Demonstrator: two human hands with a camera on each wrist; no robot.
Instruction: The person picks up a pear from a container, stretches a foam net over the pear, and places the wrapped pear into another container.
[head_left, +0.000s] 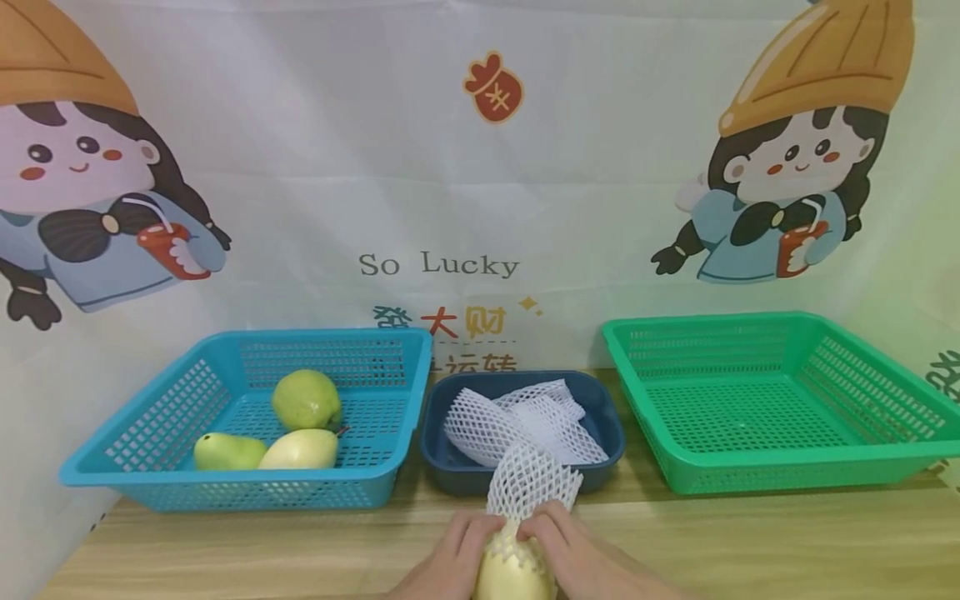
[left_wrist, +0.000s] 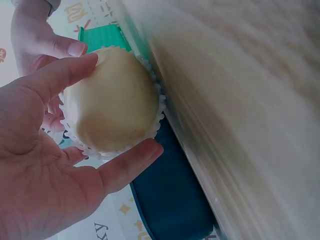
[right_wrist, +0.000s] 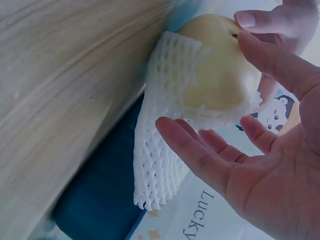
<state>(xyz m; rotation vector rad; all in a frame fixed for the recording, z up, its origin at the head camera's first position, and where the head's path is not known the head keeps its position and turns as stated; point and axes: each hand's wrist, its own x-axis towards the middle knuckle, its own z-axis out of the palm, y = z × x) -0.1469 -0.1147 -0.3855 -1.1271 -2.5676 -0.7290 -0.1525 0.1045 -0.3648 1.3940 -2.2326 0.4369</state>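
Note:
A smooth, pale yellow fruit (head_left: 513, 575) sits partly inside a white foam fruit net (head_left: 528, 483), near the table's front edge. The net's loose end sticks out past the fruit toward the navy bin. My left hand (head_left: 453, 558) holds the fruit and net from the left, with thumb and index finger (left_wrist: 131, 167) spread around it in the left wrist view. From the right, my right hand (head_left: 573, 554) grips the same fruit and net. Its thumb lies on the fruit (right_wrist: 220, 75) near a small dark stem spot, with fingers (right_wrist: 190, 150) by the net.
A blue basket (head_left: 262, 477) at left holds several green and yellowish fruits, among them a green pear (head_left: 306, 400). More foam nets (head_left: 525, 421) lie in the navy bin (head_left: 450, 477). A green basket (head_left: 787, 458) stands at right. Behind hangs a printed cloth (head_left: 420, 167).

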